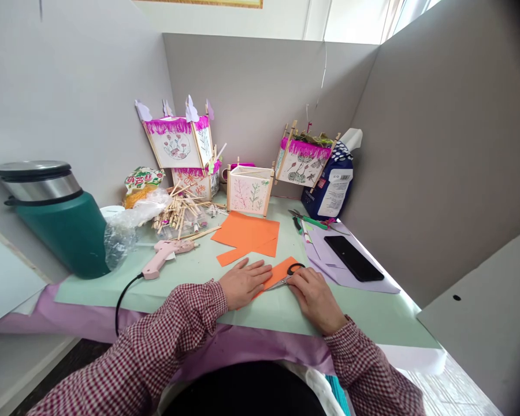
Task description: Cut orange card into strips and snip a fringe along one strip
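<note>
Head view, orange strip (284,269) under left grip (245,283), scissors (281,282) in right grip (315,294)

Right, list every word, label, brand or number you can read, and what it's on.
"葫芦丝", as best it reads: green-and-white packet.
White label on the blue bag: print too small to read.
Scissors, orange paper: no legible text.
</note>
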Demonstrator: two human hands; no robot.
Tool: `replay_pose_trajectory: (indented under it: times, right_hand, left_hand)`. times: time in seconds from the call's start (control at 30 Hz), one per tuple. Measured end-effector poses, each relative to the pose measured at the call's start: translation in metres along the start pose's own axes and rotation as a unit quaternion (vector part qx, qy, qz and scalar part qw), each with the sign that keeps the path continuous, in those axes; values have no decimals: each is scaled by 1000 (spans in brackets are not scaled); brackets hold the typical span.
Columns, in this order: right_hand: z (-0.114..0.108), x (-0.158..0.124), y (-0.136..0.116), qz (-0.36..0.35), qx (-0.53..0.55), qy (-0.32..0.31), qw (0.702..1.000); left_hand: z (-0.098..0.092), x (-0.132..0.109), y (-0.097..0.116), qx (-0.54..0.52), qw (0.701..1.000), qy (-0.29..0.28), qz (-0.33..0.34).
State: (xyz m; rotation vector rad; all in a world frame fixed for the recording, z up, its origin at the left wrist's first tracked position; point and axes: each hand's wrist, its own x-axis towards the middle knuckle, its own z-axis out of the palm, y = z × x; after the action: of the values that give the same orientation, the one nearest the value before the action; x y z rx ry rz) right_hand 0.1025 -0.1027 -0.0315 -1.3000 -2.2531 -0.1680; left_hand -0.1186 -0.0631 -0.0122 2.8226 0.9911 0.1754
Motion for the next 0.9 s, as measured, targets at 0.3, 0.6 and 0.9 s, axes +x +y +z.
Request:
replay_pose_trajectory:
  times: [0.3,0.6,0.9]
  right_hand:
    - [2,-2,-10,-3,-13,15,1000]
    - [3,-5,-17,-2,-13,14,1000]
    - [3,-9,-17,-13,-4,23,1000]
  left_hand:
    - [2,-1,-2,9,1000,6,6]
    - [6,-1,-4,5,1000,17,4]
    - [3,-1,-3,-3,1000,5,-2]
